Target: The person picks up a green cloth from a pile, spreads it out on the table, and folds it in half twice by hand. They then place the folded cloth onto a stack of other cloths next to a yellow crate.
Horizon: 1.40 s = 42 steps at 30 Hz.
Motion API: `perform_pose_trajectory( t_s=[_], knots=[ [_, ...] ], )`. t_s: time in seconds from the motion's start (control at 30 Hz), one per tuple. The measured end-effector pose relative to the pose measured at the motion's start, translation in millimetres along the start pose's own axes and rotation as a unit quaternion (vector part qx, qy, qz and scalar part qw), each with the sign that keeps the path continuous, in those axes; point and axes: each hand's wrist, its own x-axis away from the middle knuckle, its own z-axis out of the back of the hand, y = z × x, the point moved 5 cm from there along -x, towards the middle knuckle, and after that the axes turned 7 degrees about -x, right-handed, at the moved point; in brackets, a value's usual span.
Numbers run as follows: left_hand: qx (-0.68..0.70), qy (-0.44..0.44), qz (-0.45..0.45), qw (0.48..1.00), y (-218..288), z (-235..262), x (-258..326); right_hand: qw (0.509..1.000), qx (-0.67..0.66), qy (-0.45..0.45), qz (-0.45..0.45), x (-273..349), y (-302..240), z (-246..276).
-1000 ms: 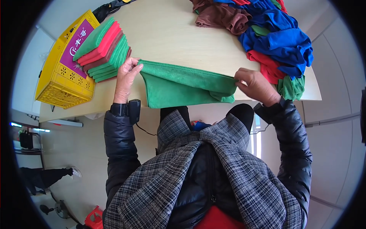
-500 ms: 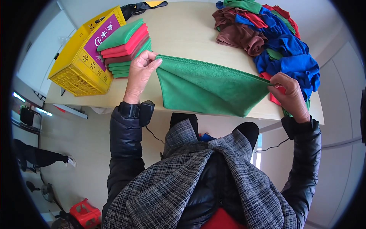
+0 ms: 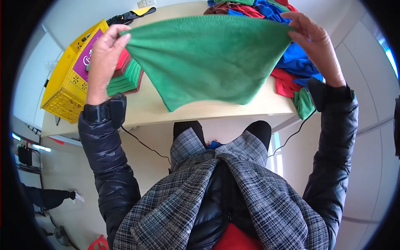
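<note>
A green cloth [image 3: 208,58] is stretched between my two hands above the table, its lower edge hanging free and slightly blurred. My left hand [image 3: 107,56] pinches its upper left corner. At the upper right corner, my right hand [image 3: 311,39] grips the cloth between thumb and fingers. Behind my left wrist is a stack of folded cloths [image 3: 127,81], green, red and brown, partly hidden by that hand and the cloth. On the right, a loose heap of blue, red, green and brown cloths [image 3: 302,62] lies partly behind the green cloth and my right hand.
A yellow plastic crate [image 3: 62,89] with a purple panel stands at the table's left end. Behind it lies a black and yellow item [image 3: 131,16]. The table's front edge [image 3: 200,118] runs before my knees. A person's leg [image 3: 54,198] shows at the far left.
Both hands have lifted the green cloth up and away from me and drawn farther apart, spreading it wider. It now covers part of the heap and the stack.
</note>
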Motion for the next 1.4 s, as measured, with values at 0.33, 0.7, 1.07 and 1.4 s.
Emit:
perform_pose_trajectory(
  t_s=[0.33, 0.7, 1.07, 1.4],
  knots=[
    [-0.08, 0.069, -0.04, 0.994, 10.3, 24.3, -6.8, 0.998, -0.027, -0.054, -0.017, -8.1, 17.0, 11.1],
    [-0.092, 0.046, -0.036, 0.994, 10.0, 19.7, -11.8, 0.999, -0.026, -0.034, -0.006, -12.6, 29.6, 18.3],
    [-0.048, -0.017, -0.02, 0.999, 48.2, -36.7, 13.3, 0.992, 0.097, 0.04, 0.073, -10.3, 35.4, 56.2],
    [0.242, -0.137, 0.104, 0.955, 53.6, -133.2, 59.5, 0.967, 0.16, 0.169, -0.106, -86.1, 35.6, 45.2]
  ],
)
